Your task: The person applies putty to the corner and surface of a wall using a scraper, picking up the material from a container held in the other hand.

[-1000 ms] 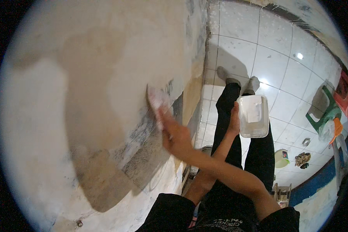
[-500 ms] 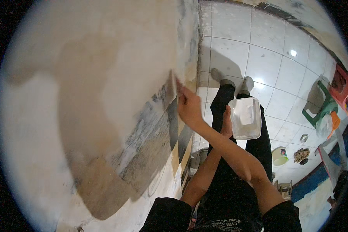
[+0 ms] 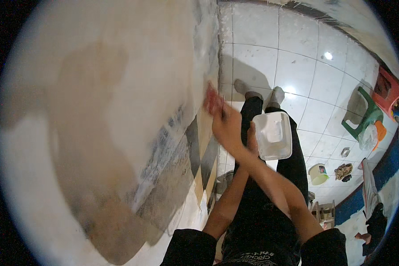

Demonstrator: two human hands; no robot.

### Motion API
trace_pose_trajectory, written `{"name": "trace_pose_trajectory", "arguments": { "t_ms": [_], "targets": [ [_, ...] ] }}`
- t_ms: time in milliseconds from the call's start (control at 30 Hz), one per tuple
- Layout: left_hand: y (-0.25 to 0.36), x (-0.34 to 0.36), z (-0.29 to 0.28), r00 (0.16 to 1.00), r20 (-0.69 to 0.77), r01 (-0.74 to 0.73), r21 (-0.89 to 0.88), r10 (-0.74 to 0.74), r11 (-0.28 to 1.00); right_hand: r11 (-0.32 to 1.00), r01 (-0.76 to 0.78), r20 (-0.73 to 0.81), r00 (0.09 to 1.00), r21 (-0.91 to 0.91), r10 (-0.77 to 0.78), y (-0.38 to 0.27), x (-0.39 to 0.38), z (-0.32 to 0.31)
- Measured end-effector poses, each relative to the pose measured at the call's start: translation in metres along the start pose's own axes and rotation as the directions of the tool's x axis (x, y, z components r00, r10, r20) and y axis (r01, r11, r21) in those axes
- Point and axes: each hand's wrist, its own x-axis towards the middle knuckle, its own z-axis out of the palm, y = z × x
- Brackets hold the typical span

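My left hand [image 3: 252,141] grips the side of a white rectangular plastic tub [image 3: 274,148] with white paste in it, held over my legs. My right arm crosses above the left one. The right hand [image 3: 227,128] is closed on a red flat scraper [image 3: 213,101], smeared by motion, close to the wall's lower edge. Whether the scraper touches the wall, I cannot tell. On my left, the wall [image 3: 146,80] carries pale whitish coating, with a dark grey streaked patch [image 3: 168,128] beside the hand.
White tiles [image 3: 297,66] cover the floor under my feet. To the right are a green plastic stool [image 3: 365,113], a red stool [image 3: 388,91], a pale green bucket [image 3: 318,175] and a crumpled brown cloth [image 3: 343,171]. A person in dark clothes [image 3: 377,226] is at the right edge.
My right hand has swung with the scraper from the patch toward the wall's lower edge, and the scraper's red face now shows. The tub stays in my left hand; the view has shifted slightly.
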Motion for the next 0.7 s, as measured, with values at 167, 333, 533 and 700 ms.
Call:
{"name": "trace_pose_trajectory", "arguments": {
  "t_ms": [167, 333, 533, 700],
  "targets": [
    [0.008, 0.002, 0.014, 0.946, 0.166, 0.319, -0.345, -0.277, 0.883, 0.963, 0.204, 0.050, 0.979, -0.176, -0.198, 0.069, 0.062, 0.042],
    [0.017, 0.009, 0.009, 0.970, 0.203, 0.178, -0.223, -0.133, 0.958, 0.982, 0.089, 0.213, 0.969, 0.165, -0.123, 0.000, -0.029, 0.014],
    [0.026, 0.003, 0.037, 0.996, -0.028, 0.087, 0.136, -0.084, 0.987, 0.989, 0.133, -0.192, 0.971, -0.057, -0.142, 0.053, 0.084, 0.003],
    [0.044, 0.017, 0.024, 0.974, 0.139, 0.202, -0.159, -0.181, 0.966, 0.992, 0.112, 0.050, 0.992, 0.052, -0.115, 0.004, 0.055, 0.050]
  ]
}}
